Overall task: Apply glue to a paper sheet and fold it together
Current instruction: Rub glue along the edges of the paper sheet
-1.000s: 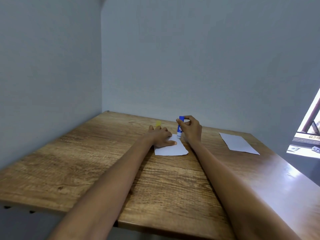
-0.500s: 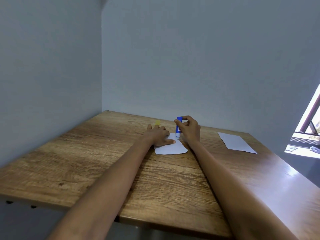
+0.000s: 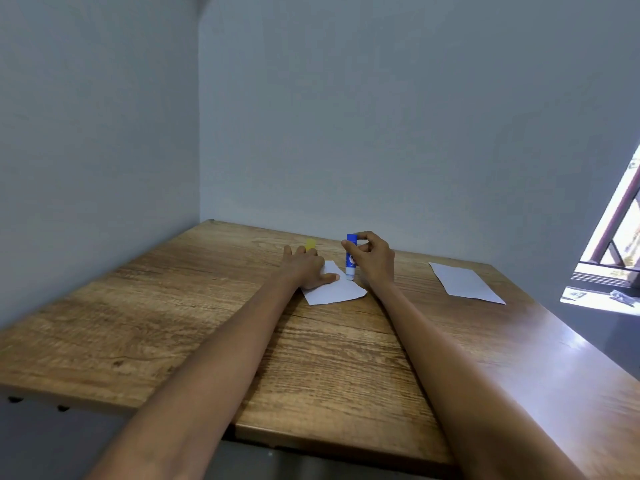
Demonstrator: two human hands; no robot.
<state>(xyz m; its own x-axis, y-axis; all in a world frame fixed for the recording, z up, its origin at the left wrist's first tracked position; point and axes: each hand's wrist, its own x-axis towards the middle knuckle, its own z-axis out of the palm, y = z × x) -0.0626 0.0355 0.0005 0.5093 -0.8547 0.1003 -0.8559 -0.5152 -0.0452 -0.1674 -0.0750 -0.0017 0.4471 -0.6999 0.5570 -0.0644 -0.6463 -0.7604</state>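
A small white paper sheet (image 3: 337, 292) lies on the wooden table (image 3: 194, 306) near its far middle. My left hand (image 3: 304, 268) lies flat on the sheet's left part, fingers straight and spread. My right hand (image 3: 372, 259) pinches a blue glue stick (image 3: 350, 257) near its top and holds it upright, its white lower tip down on the sheet's far right edge. A yellow cap (image 3: 310, 243) stands just beyond my left fingers.
A second white sheet (image 3: 464, 283) lies at the table's far right. Grey walls close in the table at the back and left. A bright window (image 3: 620, 247) is at the right edge of view.
The glue stick has slid a little to the left along the sheet's far edge, in my right hand. My left hand has stayed pressed on the paper.
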